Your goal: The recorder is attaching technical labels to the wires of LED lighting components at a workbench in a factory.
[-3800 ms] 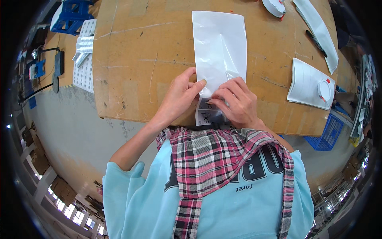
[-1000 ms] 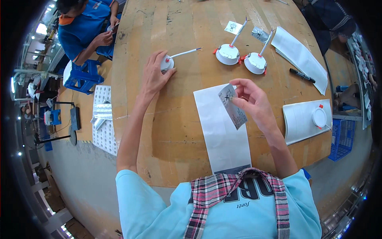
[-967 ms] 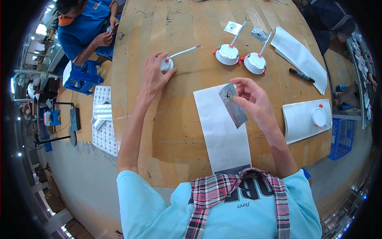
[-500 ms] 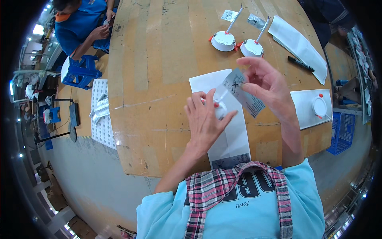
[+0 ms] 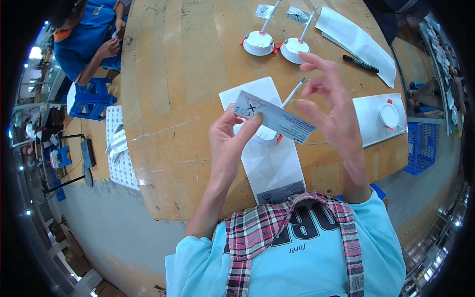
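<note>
A silver-grey printed label [image 5: 284,120] is pinched at its left end between the thumb and fingers of my left hand [image 5: 228,136]. Partly hidden beneath it, a round white downlight [image 5: 262,135] with red clips rests on a long white paper sheet [image 5: 272,168]. The downlight's white cable [image 5: 295,92] sticks up behind the label. Just right of the label and cable, my right hand [image 5: 332,106] is held with its fingers spread and nothing in them.
Two white downlights [image 5: 258,44] [image 5: 295,50] with tagged cables stand at the far side. Right of them lie white sheets [image 5: 354,42] and a black marker [image 5: 360,64]. Another downlight [image 5: 389,115] lies on paper at right. A co-worker [image 5: 91,37] sits at far left.
The label has passed from my right hand to my left, which has come off the downlight. My right hand has let go and spread its fingers. The whole view has shifted slightly.
</note>
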